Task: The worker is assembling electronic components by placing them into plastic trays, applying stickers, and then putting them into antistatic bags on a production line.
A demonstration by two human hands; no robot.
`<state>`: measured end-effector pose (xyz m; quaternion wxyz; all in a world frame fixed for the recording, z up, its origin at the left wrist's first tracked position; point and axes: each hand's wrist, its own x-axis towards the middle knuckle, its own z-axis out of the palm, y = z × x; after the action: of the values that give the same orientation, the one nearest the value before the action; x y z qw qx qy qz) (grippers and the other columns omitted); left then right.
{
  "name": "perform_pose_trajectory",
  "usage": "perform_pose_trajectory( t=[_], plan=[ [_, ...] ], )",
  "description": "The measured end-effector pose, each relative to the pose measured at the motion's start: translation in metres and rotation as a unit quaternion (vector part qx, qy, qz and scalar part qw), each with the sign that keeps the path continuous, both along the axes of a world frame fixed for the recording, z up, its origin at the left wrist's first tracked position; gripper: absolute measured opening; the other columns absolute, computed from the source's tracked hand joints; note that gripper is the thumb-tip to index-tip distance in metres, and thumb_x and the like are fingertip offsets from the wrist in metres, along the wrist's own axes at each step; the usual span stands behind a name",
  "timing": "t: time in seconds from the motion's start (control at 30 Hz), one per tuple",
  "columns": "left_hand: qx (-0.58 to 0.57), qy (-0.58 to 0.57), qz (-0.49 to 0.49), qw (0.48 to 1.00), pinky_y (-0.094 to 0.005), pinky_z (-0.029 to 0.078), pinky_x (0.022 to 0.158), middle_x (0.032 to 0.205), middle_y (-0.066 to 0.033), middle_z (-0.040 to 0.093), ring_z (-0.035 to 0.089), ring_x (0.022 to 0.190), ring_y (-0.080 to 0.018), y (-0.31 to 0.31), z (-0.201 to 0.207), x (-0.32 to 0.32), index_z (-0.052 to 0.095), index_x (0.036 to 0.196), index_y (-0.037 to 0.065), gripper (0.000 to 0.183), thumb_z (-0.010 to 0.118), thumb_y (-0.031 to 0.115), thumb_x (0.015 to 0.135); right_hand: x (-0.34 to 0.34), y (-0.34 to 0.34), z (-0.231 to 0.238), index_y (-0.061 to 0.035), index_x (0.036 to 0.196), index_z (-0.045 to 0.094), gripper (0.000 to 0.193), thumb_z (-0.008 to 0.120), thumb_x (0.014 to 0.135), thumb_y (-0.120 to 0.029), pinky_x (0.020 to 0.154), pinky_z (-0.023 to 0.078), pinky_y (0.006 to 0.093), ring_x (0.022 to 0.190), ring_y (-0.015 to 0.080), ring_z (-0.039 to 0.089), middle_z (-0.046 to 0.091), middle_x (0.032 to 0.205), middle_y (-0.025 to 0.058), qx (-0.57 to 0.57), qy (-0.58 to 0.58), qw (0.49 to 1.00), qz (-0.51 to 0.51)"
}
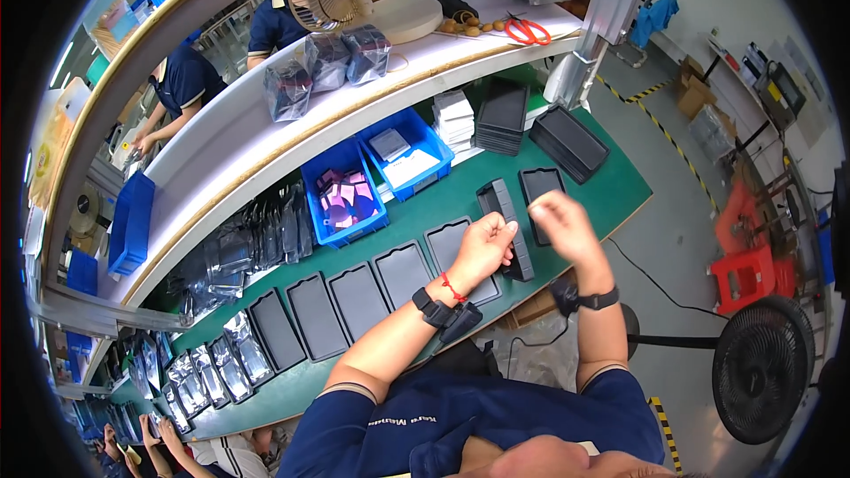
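Note:
My left hand (484, 248) is closed, fingers curled in and thumb on top, against a dark stack of trays (519, 257). What its fingers hold, if anything, is hidden. To its right, my right hand (561, 223) is raised over a shallow black tray (538, 184). Its fingers are bent together and slightly blurred, and I cannot make out anything in them. Partly behind my left hand lies another black tray (447, 241). More such trays (406, 276) run leftward in a row along the green table (611, 186).
Blue bins hold pink-and-dark pieces (347, 199) and white-grey packets (403, 159). Behind stand tray stacks (571, 143) and a white stack (454, 119). Silvery packages (248, 345) lie at left. Red scissors (527, 31) rest on the shelf. A black fan (761, 367) stands at right.

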<state>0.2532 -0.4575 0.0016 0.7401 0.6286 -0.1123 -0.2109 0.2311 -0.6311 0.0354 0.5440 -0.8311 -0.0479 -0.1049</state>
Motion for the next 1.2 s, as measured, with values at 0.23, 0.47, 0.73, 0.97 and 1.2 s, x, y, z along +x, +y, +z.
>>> perform_pose_trajectory(
  t=[0.23, 0.47, 0.73, 0.97, 1.2],
  plan=[
    [-0.044, 0.019, -0.031, 0.998, -0.0214, 0.048, 0.047, 0.062, -0.003, 0.056, 0.056, 0.052, -0.0085, -0.005, 0.004, -0.011, 0.047, 0.073, 0.005, 0.024, 0.054, 0.018, 0.092, -0.016, 0.032, -0.008, -0.0011, 0.084, 0.048, 0.008, 0.047, 0.09, -0.006, 0.063, 0.042, 0.0291, 0.068, 0.0126, 0.047, 0.05, 0.072, 0.0054, 0.003, -0.021, 1.0, -0.015],
    [0.05, -0.004, 0.044, 0.998, -0.0241, 0.049, 0.047, 0.06, -0.0051, 0.058, 0.059, 0.052, -0.0117, -0.002, -0.003, -0.004, 0.05, 0.069, 0.005, 0.026, 0.058, 0.019, 0.089, 0.011, -0.028, -0.025, -0.0071, 0.086, 0.052, 0.015, 0.042, 0.095, -0.014, 0.055, 0.041, 0.021, 0.062, 0.0043, 0.047, 0.05, 0.073, -0.0041, 0.322, 0.141, 0.935, -0.051],
    [0.42, -0.385, -0.081, 0.818, -0.0494, 0.03, 0.092, 0.109, -0.0143, 0.053, 0.041, 0.111, -0.0349, 0.008, -0.015, -0.02, 0.061, 0.105, 0.013, 0.037, 0.061, 0.04, 0.079, 0.022, -0.015, -0.031, -0.0013, 0.111, 0.049, 0.032, 0.061, 0.083, -0.013, 0.075, 0.048, 0.0345, 0.085, 0.0268, 0.061, 0.062, 0.093, 0.0128, -0.036, 0.077, 0.993, -0.077],
    [0.259, -0.412, -0.076, 0.87, -0.0604, 0.006, 0.106, 0.14, -0.0225, 0.028, 0.013, 0.135, -0.0421, 0.04, -0.034, -0.019, 0.043, 0.131, 0.013, 0.057, 0.061, 0.035, 0.081, 0.012, 0.009, -0.011, -0.0045, 0.133, 0.032, 0.07, 0.063, 0.071, 0.004, 0.082, 0.047, 0.0438, 0.099, 0.0414, 0.057, 0.058, 0.107, 0.0278, -0.304, 0.064, 0.945, -0.101],
    [0.563, -0.276, 0.119, 0.77, -0.069, 0.006, 0.1, 0.142, -0.0262, 0.022, 0.01, 0.134, -0.0467, 0.175, 0.025, -0.063, 0.04, 0.134, 0.015, 0.068, 0.063, 0.046, 0.077, 0.011, 0.018, -0.01, -0.0168, 0.141, 0.026, 0.085, 0.073, 0.07, -0.024, 0.092, 0.042, 0.0412, 0.114, 0.0398, 0.046, 0.039, 0.133, 0.0227, -0.332, 0.122, 0.93, -0.103]
  ],
)
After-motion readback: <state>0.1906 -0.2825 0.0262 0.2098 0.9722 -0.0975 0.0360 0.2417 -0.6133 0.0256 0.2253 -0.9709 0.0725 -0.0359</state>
